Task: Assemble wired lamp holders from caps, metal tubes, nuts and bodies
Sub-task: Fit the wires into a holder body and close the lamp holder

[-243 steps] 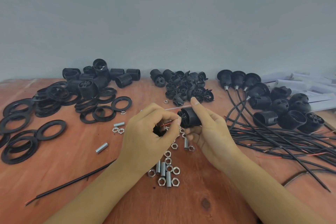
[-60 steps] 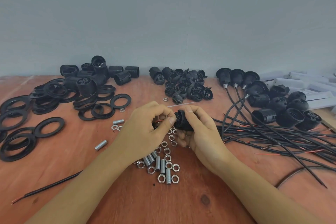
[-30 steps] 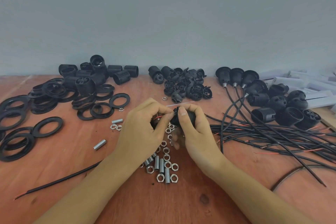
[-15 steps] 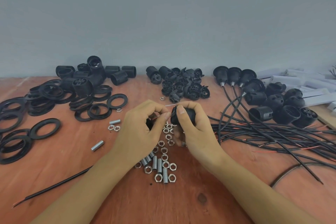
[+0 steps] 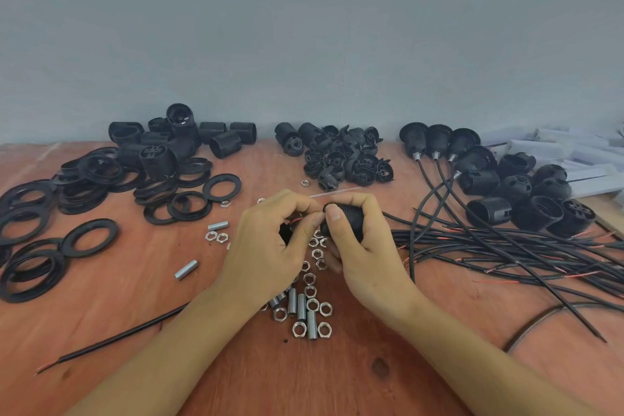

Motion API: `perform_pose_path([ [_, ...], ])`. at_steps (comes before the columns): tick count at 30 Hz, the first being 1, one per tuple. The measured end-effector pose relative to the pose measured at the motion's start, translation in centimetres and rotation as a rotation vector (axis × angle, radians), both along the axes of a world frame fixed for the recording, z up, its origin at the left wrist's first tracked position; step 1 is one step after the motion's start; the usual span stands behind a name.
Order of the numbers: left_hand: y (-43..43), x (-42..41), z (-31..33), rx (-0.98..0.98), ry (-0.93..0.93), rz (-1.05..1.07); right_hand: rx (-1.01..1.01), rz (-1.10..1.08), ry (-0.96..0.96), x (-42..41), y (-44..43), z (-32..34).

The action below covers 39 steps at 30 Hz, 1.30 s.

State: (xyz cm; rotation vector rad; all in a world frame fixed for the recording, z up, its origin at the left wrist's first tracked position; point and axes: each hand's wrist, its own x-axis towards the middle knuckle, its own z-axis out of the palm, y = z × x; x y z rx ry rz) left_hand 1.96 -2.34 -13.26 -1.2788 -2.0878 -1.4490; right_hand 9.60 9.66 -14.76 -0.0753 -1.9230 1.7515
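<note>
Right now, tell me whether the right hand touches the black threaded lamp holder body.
Touching. In the head view the right hand wraps fingers and thumb round the black threaded lamp holder body.

Black rings (image 5: 90, 237), silver nuts (image 5: 299, 329), reddish table (image 5: 337, 378)

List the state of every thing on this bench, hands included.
left hand, grips a black part, mostly hidden.
right hand, grips the threaded body, lying sideways.
nuts and tubes, loose on the table, unassembled.
three wired holders, cables attached.
loose cable, lying flat, red end bare.
flat rings, loose, overlapping.
</note>
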Motion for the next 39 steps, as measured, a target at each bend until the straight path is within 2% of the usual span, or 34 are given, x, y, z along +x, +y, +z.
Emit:
perform_pose_path([
  [6, -0.1, -0.1, 0.2, 0.046, -0.070, -0.001, -0.228, 0.044, -0.040, -0.1, 0.2, 0.7],
  [9, -0.2, -0.3, 0.3, 0.069, -0.209, -0.031, -0.266, 0.023, -0.024, -0.3, 0.8, 0.9],
  [13, -0.8, -1.2, 0.5, 0.031, -0.437, -0.176, -0.334, -0.057, -0.015, -0.1, 1.5, 0.8],
  [17, -1.1, -2.0, 0.7, 0.032, -0.604, -0.279, -0.243, -0.115, 0.057, 0.0, 2.3, 1.1],
  [26, -0.5, -1.4, 0.6, -0.079, -0.563, -0.343, 0.012, -0.058, 0.219, 0.7, 2.2, 1.6],
  [34, -0.4, -0.6, 1.0, -0.148, -0.476, -0.450, 0.164, 0.021, 0.208, 0.8, 2.2, 1.3],
  [39, -0.3, -0.5, 0.7, -0.149, -0.407, -0.407, 0.204, -0.004, 0.187, 0.8, 2.2, 1.4],
])
